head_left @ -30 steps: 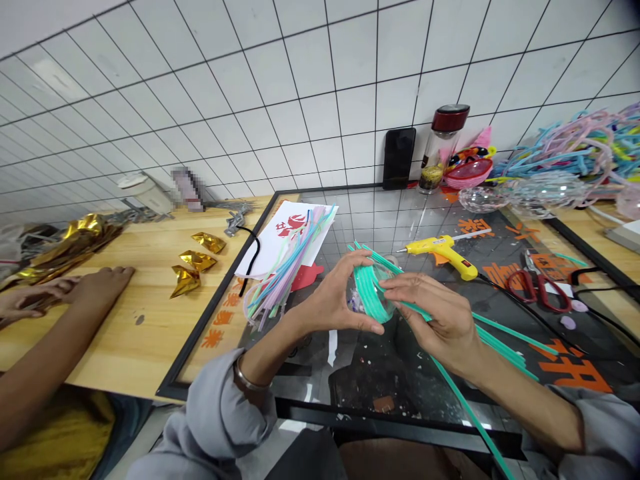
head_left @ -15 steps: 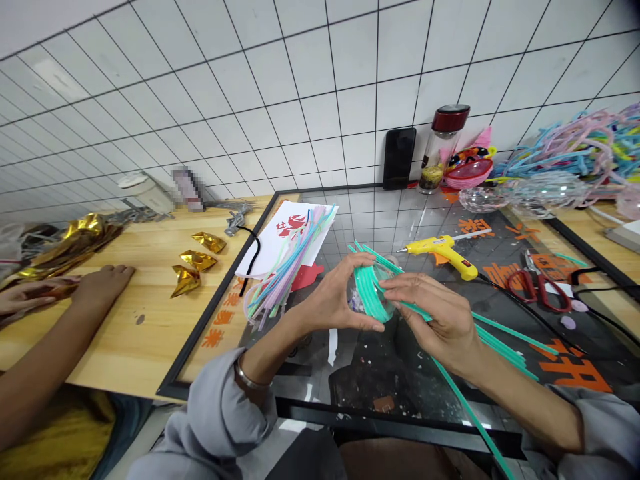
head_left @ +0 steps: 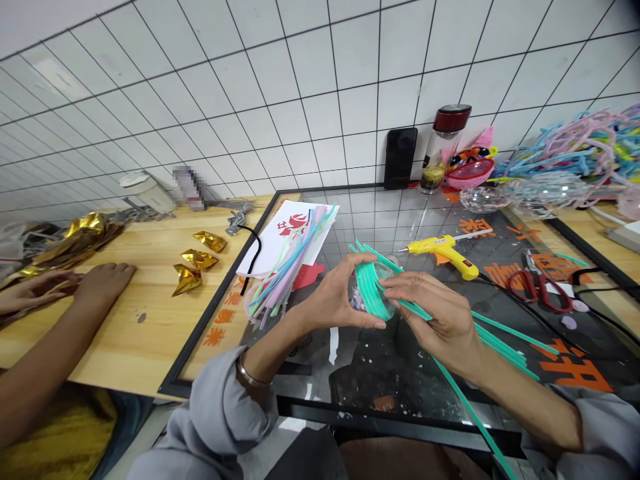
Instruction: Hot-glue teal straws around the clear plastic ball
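Between thumb and fingers, my left hand grips a clear plastic ball, banded with rows of green pipe cleaner. My right hand pinches a green pipe cleaner against the ball's right side. One long green strand hangs from under that hand towards the table's front edge. More loose green pipe cleaners lie beneath my right wrist. Ahead of my right hand rests a yellow glue gun. Pastel pipe cleaners lie on white paper beyond my left hand.
Red-handled scissors and a black cord lie at the right. Along the wall stand a phone, a bottle and a heap of pipe cleaners. Gold foil pieces lie left, near another person's hands.
My hands and the banded ball stay almost where they were. At the left, the other person's far hand has shifted slightly.
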The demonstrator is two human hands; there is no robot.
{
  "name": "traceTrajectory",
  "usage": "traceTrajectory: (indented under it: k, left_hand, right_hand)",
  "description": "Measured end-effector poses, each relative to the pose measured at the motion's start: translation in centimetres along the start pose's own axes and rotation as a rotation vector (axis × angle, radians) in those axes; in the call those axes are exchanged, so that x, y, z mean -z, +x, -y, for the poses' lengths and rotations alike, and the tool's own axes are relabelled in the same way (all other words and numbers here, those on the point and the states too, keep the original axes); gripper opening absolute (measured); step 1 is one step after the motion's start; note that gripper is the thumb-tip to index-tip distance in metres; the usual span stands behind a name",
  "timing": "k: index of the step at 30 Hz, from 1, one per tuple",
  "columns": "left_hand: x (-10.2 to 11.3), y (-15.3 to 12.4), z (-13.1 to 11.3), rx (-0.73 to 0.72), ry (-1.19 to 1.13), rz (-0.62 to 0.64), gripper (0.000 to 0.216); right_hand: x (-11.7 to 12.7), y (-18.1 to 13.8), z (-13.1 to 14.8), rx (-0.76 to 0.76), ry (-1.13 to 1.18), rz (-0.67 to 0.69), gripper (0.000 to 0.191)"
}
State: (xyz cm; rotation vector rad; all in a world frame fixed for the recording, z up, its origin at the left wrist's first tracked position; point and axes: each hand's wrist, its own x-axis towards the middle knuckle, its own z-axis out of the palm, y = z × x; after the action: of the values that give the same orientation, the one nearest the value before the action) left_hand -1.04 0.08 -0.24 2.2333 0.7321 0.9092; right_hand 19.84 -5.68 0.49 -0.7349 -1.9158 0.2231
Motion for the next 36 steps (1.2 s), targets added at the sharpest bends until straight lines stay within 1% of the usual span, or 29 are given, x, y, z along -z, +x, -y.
traceTrajectory:
  k: [6,15,21,32,36]
  left_hand:
    - [-0.09,0.15,0.45,-0.11,-0.003,-0.011,0.09]
    - [-0.08,0.09,0.5,-0.157,-0.002,-0.016,0.081]
    - [-0.14,0.1,0.56,-0.144,-0.01,-0.025,0.08]
    - [-0.25,0.16,0.58,-0.117,-0.055,-0.044,0.079]
    - [-0.11,0.18,0.47,-0.057,-0.1,-0.046,0.077]
  right_hand:
    - [-0.02,-0.15,-0.06,0.0,0.008,0.011,0.03]
    - [-0.18,0.02,0.16,-0.013,0.031,0.003,0.031]
    - [-0.19,0.05,0.15,0.001,0.023,-0.001,0.033]
    - [-0.24,0.21,0.48,-0.009,-0.008,0.0,0.031]
    - [-0.29,0.14,0.45,-0.025,-0.016,-0.032,0.031]
